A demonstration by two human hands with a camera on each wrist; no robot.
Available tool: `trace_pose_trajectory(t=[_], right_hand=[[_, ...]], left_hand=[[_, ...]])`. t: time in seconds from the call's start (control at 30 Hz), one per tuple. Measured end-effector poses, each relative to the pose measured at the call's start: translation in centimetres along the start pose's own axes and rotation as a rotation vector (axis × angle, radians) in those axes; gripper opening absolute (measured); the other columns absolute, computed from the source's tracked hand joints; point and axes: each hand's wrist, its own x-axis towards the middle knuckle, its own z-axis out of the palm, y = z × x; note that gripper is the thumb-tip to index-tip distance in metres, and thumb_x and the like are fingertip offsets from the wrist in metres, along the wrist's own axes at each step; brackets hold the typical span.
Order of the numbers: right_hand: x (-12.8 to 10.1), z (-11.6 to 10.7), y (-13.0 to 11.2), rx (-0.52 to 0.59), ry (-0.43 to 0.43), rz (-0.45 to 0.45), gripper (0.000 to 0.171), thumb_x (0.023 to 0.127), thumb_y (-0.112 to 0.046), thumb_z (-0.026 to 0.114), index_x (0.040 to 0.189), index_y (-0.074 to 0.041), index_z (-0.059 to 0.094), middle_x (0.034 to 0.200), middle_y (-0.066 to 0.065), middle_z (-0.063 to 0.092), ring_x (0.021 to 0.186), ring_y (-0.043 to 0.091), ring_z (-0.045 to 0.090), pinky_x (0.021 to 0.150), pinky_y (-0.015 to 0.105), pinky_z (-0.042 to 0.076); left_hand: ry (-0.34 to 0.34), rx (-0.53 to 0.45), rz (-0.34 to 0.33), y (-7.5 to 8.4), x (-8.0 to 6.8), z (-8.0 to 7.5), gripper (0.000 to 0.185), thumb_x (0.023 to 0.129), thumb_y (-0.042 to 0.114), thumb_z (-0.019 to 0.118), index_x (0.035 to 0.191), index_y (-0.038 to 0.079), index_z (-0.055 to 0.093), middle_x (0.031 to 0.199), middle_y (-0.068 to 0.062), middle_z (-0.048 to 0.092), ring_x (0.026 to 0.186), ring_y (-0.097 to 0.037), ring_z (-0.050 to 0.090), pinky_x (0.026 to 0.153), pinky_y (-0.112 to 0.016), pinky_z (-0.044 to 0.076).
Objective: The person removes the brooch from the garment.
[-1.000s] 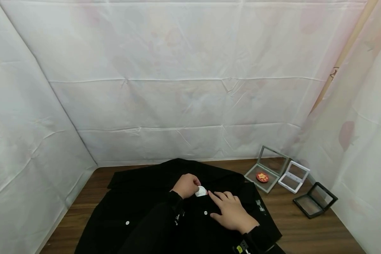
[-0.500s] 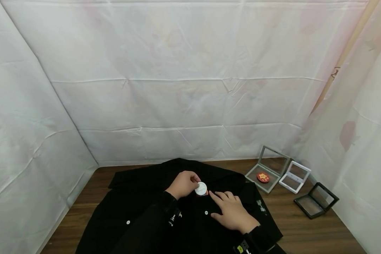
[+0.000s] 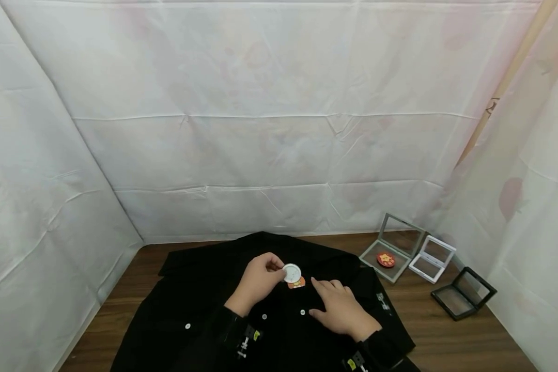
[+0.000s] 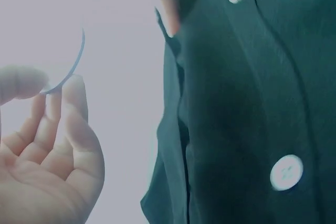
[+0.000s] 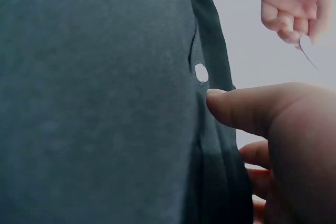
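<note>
In the head view a black buttoned shirt (image 3: 204, 294) lies spread over the table. My left hand (image 3: 259, 281) pinches a round white disc (image 3: 292, 271) by its edge, over the shirt's upper middle. An orange patterned badge (image 3: 297, 283) shows just below the disc, partly covered by it. In the left wrist view the thumb and fingers (image 4: 76, 98) meet at the disc's rim, and its face is washed out by glare. My right hand (image 3: 339, 307) rests on the shirt to the right of the badge, fingers loosely spread and holding nothing.
To the right stand an open grey-green case (image 3: 400, 268) with a red-and-yellow badge (image 3: 386, 259) in it, an open white case (image 3: 422, 267) and an open black case (image 3: 455, 314). White curtains (image 3: 260, 129) enclose the brown wooden table (image 3: 102, 325) at the back and sides.
My left hand has turned and drawn slightly left, lifting the white disc so more of the orange badge shows. The right hand's index finger has shifted slightly away from the badge.
</note>
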Motion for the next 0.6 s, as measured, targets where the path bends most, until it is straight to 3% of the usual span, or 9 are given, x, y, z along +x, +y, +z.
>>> trace_pose_trajectory(t=[0.33,0.47,0.6], right_hand=[[0.2,-1.7,-1.1,0.124,-0.029,0.027,0.074,0.096,-0.041,0.073,0.153,-0.002,0.047,0.149,0.018,0.051,0.137,0.042,0.046,0.11,0.064,0.036],[-0.1,-3.0,-2.6,0.221,0.029,-0.02,0.06,0.099,-0.04,0.07,0.144,-0.002,0.057,0.142,0.013,0.057,0.132,0.036,0.051,0.107,0.06,0.042],[-0.7,-4.7,-4.6,0.359,0.148,-0.08,0.041,0.102,-0.041,0.066,0.131,-0.012,0.067,0.127,0.0,0.065,0.116,0.021,0.062,0.098,0.048,0.052]], left_hand=[[0.233,-0.222,-0.027,1.0,-4.5,-0.8,0.011,0.089,0.007,0.074,0.093,0.004,0.065,0.093,-0.008,0.067,0.079,-0.019,0.07,0.067,-0.028,0.06],[0.264,-0.299,-0.041,1.5,-6.0,-1.1,0.012,0.089,0.002,0.075,0.093,0.001,0.064,0.093,-0.011,0.067,0.079,-0.02,0.071,0.068,-0.028,0.06],[0.257,-0.352,0.006,2.5,-7.0,-1.5,0.011,0.089,0.0,0.075,0.094,0.0,0.065,0.092,-0.011,0.068,0.079,-0.021,0.071,0.069,-0.029,0.06]])
